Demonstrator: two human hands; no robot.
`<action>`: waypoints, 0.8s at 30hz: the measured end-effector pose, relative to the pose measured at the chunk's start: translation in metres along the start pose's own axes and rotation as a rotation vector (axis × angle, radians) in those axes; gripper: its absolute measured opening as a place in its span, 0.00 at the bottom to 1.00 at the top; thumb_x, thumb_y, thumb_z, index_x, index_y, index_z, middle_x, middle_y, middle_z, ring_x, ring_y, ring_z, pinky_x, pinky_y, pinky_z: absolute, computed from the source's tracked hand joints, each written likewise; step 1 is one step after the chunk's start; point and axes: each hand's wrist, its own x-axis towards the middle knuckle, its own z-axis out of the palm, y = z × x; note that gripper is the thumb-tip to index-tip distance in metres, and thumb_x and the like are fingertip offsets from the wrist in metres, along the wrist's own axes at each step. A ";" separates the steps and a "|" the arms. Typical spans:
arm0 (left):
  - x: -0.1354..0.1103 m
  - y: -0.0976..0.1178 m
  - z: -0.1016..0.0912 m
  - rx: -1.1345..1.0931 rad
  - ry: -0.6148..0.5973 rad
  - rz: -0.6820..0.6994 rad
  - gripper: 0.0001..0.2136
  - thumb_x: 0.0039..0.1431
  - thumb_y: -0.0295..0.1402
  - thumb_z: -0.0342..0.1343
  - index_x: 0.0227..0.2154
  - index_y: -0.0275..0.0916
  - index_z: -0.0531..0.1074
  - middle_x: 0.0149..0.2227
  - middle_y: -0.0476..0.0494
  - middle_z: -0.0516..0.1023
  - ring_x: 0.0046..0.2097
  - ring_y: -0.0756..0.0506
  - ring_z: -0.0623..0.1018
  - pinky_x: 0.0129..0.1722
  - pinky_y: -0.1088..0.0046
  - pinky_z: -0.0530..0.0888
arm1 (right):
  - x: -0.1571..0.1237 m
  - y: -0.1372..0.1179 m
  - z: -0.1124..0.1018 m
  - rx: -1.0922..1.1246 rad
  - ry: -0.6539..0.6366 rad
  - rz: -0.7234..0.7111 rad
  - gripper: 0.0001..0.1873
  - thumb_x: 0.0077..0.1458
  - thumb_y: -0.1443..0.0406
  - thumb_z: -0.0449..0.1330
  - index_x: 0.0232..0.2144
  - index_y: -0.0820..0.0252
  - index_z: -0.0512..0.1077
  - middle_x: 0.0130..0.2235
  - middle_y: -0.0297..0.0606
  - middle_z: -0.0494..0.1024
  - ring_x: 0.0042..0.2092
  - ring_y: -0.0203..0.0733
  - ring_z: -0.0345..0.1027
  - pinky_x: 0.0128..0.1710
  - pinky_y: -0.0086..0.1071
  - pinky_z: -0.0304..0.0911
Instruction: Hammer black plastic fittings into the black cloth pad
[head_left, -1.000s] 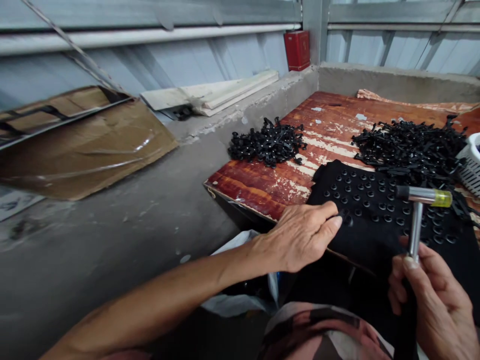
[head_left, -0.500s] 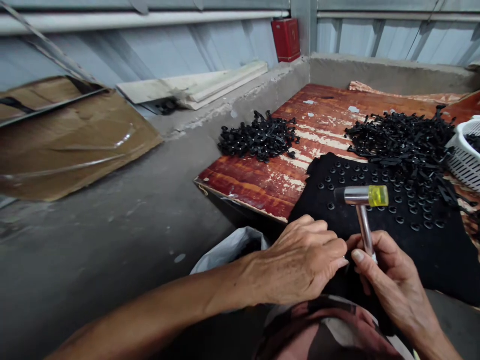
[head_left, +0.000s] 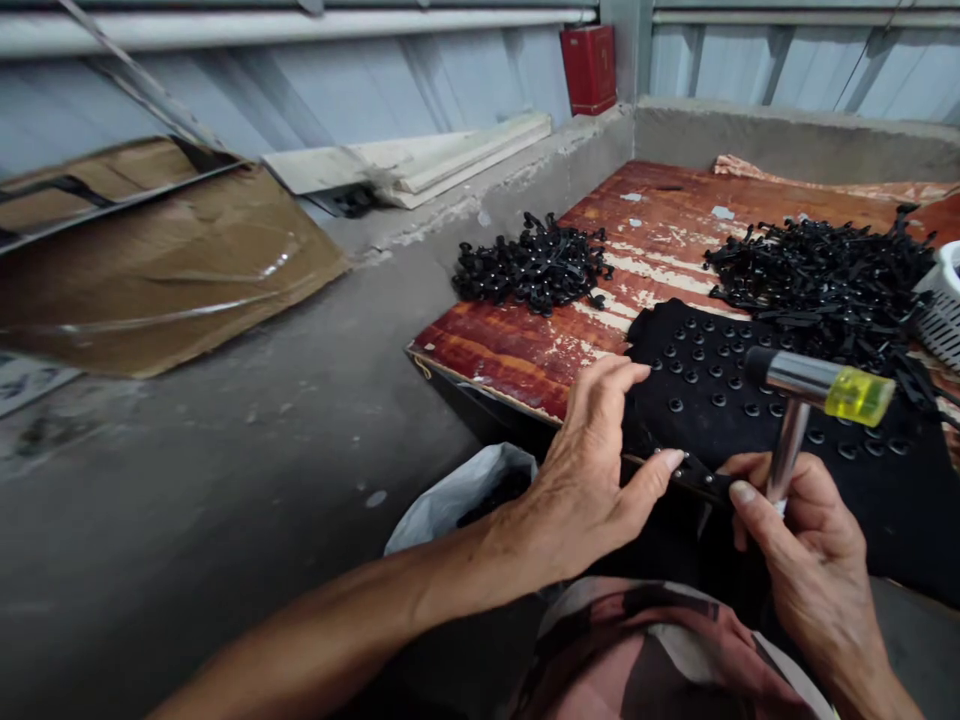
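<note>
In my right hand (head_left: pixel 814 545) is a small mallet (head_left: pixel 791 440), its metal handle upright, with one black face and one yellow face. The same hand pinches the end of a short black strip (head_left: pixel 701 478) dotted with small metal studs. My left hand (head_left: pixel 585 470) is open with fingers spread. Its thumb tip lies at or just over the strip's other end; contact is hard to tell. Behind both hands, a black cloth (head_left: pixel 885 510) carries rows of small round black pieces (head_left: pixel 697 355).
On the worn red board (head_left: pixel 502 350) lie a smaller pile of black parts (head_left: pixel 532 265) and a larger pile of black strips (head_left: pixel 817 280). A white basket (head_left: pixel 941 310) stands at right. A white bag (head_left: pixel 442 500) sits below the board's edge. Cardboard (head_left: pixel 187 270) leans at left.
My left hand has opened and moved up and left from its closed position beside my right fingers, exposing the studded strip. The mallet head has swung right and nearer. The view has shifted slightly.
</note>
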 end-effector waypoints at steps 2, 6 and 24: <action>-0.001 0.000 0.001 0.019 -0.042 0.023 0.21 0.60 0.32 0.54 0.55 0.39 0.58 0.59 0.33 0.60 0.62 0.38 0.62 0.61 0.54 0.64 | 0.000 0.001 0.001 0.007 -0.012 0.006 0.04 0.57 0.61 0.65 0.33 0.52 0.74 0.34 0.29 0.74 0.25 0.29 0.60 0.26 0.25 0.59; -0.002 -0.002 0.003 -0.003 -0.057 0.015 0.19 0.62 0.31 0.51 0.55 0.39 0.58 0.60 0.32 0.59 0.63 0.39 0.62 0.61 0.55 0.64 | 0.000 -0.001 0.004 0.043 -0.014 0.019 0.06 0.57 0.60 0.64 0.34 0.53 0.72 0.38 0.30 0.75 0.23 0.28 0.61 0.21 0.24 0.59; 0.002 0.006 0.010 0.169 -0.343 0.172 0.12 0.69 0.32 0.40 0.35 0.38 0.68 0.33 0.45 0.76 0.36 0.47 0.73 0.40 0.67 0.68 | 0.003 -0.008 0.022 0.119 0.070 0.132 0.11 0.51 0.57 0.68 0.30 0.57 0.74 0.24 0.28 0.69 0.18 0.27 0.57 0.15 0.22 0.54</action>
